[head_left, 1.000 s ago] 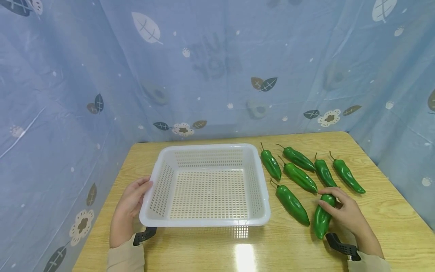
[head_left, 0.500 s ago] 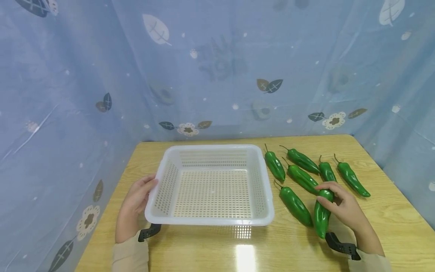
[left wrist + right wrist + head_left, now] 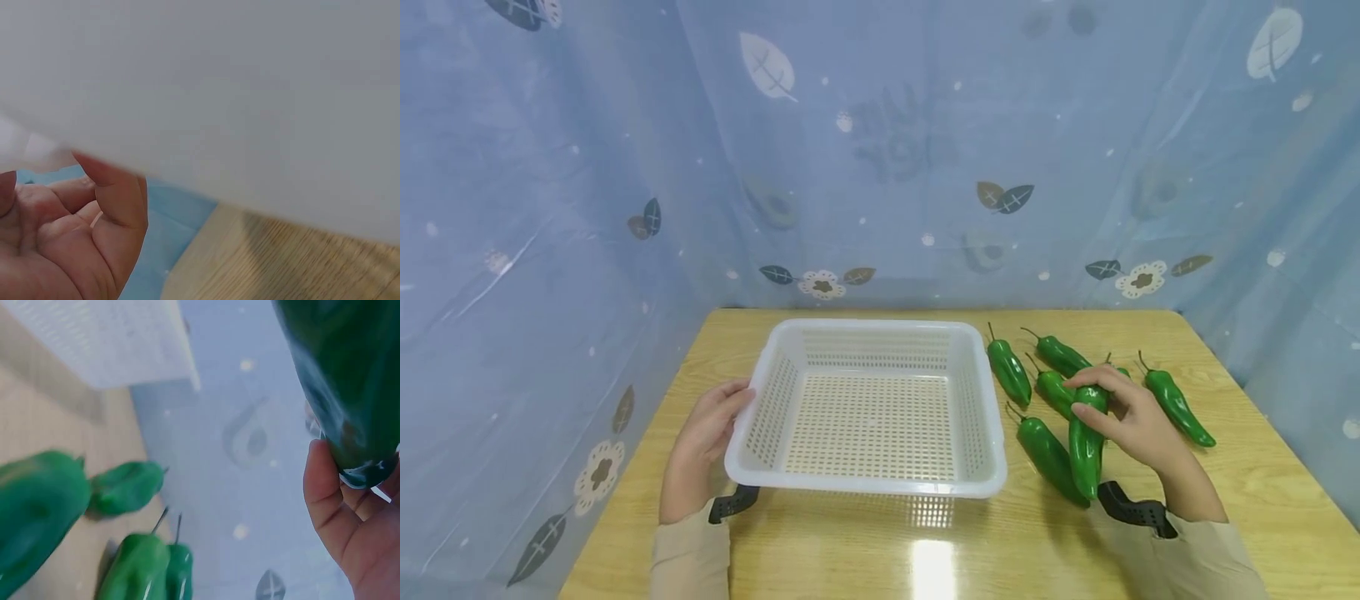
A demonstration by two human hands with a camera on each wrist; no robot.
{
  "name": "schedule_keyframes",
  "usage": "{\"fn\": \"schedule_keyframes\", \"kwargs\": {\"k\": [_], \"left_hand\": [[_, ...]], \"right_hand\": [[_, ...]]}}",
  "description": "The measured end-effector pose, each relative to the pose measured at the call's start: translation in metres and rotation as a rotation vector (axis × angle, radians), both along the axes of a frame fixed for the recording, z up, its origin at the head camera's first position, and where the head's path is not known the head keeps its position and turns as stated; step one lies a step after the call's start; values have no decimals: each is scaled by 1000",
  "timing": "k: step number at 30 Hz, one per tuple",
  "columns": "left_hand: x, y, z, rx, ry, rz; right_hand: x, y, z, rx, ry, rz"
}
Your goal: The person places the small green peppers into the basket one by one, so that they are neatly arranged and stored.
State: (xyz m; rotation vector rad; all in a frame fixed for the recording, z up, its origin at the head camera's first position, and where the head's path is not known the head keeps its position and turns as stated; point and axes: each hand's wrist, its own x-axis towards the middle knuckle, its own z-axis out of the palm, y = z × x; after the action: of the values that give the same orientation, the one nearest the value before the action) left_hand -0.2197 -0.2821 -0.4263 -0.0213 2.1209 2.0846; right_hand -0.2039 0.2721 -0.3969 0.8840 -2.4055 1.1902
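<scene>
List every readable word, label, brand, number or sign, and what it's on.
"er" (probable): lower line of faint lettering on the blue cloth.
Upper line of that lettering: too faint and blurred to read.
No readable text seen on the basket, peppers or table.

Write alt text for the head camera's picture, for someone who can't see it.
A person's right hand holds a green pepper near other peppers on a wooden table, while the left hand grips the side of a white basket. Blue leaf-patterned cloth hangs behind.
</scene>
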Motion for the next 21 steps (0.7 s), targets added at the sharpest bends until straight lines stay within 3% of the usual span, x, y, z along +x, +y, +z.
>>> {"fn": "schedule_keyframes", "kwargs": {"k": [4, 12, 21], "left_hand": [[1, 0, 2, 3, -4, 5], [2, 0, 2, 18, 0, -8], [2, -1, 2, 22, 5, 1]], "right_hand": [[-10, -11, 15, -11, 0, 31], [-27, -41, 44, -49, -119, -9], [-54, -74, 56, -26, -172, 47]]}}
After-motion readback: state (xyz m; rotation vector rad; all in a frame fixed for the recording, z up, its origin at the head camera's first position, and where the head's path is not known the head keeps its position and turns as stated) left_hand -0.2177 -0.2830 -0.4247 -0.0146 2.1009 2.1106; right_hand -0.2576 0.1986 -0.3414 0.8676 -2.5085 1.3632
